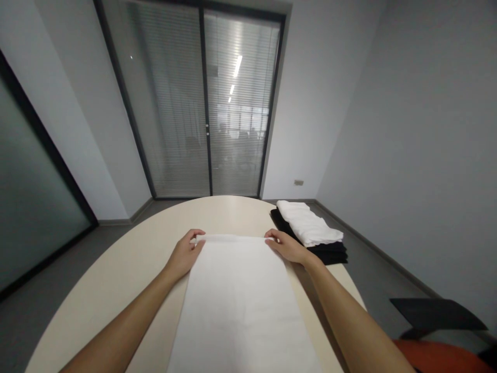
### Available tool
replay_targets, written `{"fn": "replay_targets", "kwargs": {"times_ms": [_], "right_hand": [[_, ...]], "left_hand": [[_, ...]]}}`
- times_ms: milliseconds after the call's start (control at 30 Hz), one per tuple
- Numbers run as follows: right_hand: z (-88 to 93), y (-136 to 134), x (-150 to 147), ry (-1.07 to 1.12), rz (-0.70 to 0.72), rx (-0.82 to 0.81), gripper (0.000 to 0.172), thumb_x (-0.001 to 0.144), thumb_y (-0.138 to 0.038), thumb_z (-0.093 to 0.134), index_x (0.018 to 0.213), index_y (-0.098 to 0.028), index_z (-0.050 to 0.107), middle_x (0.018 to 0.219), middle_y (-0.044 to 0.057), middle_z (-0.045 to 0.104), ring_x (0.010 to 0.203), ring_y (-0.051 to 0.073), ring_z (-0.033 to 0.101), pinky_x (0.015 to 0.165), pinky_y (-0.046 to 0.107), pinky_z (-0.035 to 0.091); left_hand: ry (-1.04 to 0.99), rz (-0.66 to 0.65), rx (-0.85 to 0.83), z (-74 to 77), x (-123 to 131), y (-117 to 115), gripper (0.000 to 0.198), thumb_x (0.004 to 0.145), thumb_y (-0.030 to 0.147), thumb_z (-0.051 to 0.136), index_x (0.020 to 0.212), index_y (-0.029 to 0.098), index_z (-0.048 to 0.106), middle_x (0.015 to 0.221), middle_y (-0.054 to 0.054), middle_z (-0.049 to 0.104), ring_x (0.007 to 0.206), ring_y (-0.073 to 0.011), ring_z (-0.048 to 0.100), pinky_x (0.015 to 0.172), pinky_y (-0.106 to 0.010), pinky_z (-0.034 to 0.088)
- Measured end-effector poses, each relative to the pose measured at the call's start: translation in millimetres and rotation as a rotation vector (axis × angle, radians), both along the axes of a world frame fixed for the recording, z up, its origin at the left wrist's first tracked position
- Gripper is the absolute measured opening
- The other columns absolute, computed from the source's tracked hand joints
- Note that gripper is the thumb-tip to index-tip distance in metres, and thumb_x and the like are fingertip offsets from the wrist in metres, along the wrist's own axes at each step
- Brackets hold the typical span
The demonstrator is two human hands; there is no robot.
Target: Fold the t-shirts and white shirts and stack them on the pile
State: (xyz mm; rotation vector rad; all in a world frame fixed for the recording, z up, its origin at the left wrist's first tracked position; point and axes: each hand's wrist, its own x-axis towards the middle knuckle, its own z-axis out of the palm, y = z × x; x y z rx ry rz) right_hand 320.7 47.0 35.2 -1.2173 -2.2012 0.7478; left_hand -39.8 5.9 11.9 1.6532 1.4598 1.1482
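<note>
A long white cloth (243,300) lies flat on the table in front of me, running toward the bottom of the view, where its near end is cut off. My left hand (185,255) pinches the far left corner between thumb and fingers. At the far right corner, my right hand (286,245) grips the same edge in a pinch. Between the two hands the far edge looks straight, with a narrow fold or hem along it. What kind of cloth item it is, I cannot tell.
On the table's right side sits a stack of folded black cloths (330,255) with a folded white cloth (308,223) on top. The round pale table (128,269) has a curved edge. A chair (437,357) with red seat and black armrest stands at lower right.
</note>
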Motion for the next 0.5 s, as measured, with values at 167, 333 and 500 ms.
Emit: {"fn": "replay_targets", "kwargs": {"times_ms": [167,333,500], "right_hand": [[-9.3,3,-2,-0.01,-0.058,0.048,0.025,0.09,-0.037,0.056,0.104,-0.019,0.065,0.074,-0.002,0.056,0.066,0.013,0.046,0.063,0.025,0.036],[-5.3,-2,-9,0.015,-0.139,0.098,0.031,0.09,-0.037,0.057,0.114,-0.019,0.064,0.079,0.0,0.062,0.068,0.014,0.051,0.067,0.026,0.039],[-1.5,-7,-15,-0.228,-0.257,0.144,0.031,0.088,-0.036,0.06,0.11,-0.015,0.068,0.086,0.006,0.066,0.077,0.018,0.06,0.075,0.027,0.042]], "left_hand": [[0.088,0.045,0.064,-16.5,-2,8,0.045,0.08,0.043,0.06,0.119,0.02,0.06,0.101,-0.005,0.065,0.068,-0.0143,0.062,0.068,-0.028,0.05],[0.144,0.108,0.143,-15.5,-4,8,0.04,0.088,0.04,0.052,0.124,0.02,0.058,0.105,-0.005,0.064,0.062,-0.0123,0.061,0.068,-0.027,0.049],[0.382,0.161,0.127,-17.4,-4,9,0.046,0.088,0.033,0.054,0.131,0.017,0.054,0.104,-0.008,0.068,0.072,-0.0165,0.064,0.074,-0.029,0.049]]}}
